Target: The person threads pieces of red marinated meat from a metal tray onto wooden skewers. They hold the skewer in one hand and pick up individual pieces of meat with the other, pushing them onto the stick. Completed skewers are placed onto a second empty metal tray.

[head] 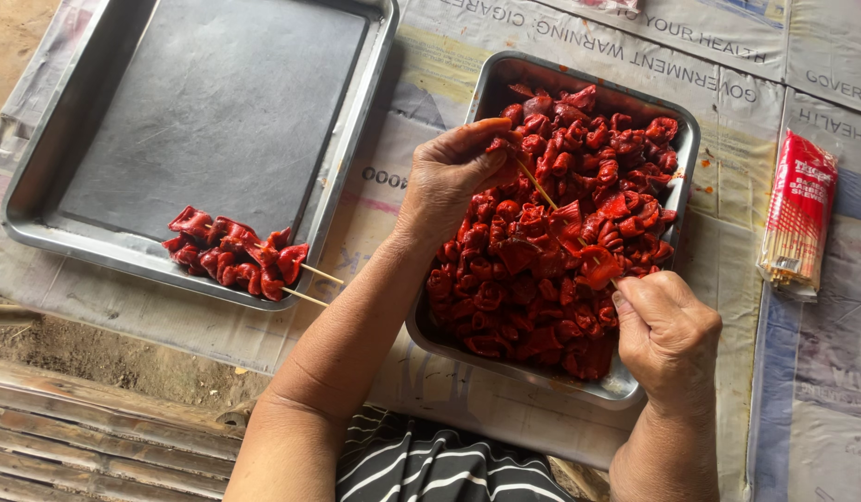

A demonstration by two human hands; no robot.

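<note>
- Nearest me, my right hand sits over the near right corner of the smaller steel tray, fingers curled tight around the near end of a thin bamboo skewer.
- The skewer runs up and to the left across the heap of red meat pieces, which fills this tray nearly to its rim on every side.
- My left hand hangs over the tray's far left edge, thumb and fingertips pinched narrow on one red piece at the skewer's far tip.
- Between my forearms there is little free room; the tray's near edge lies just in front of my striped clothing.
- To the left, well apart, a larger steel tray lies on the printed sheet covering the table.
- Two finished skewers of red meat rest at its near right rim, their bare stick ends poking out over the edge towards me.
- The rest of that large tray is bare metal, with plenty of room.
- Far right, a red packet of bamboo sticks lies apart from the small tray, with a strip of sheet between them.
</note>
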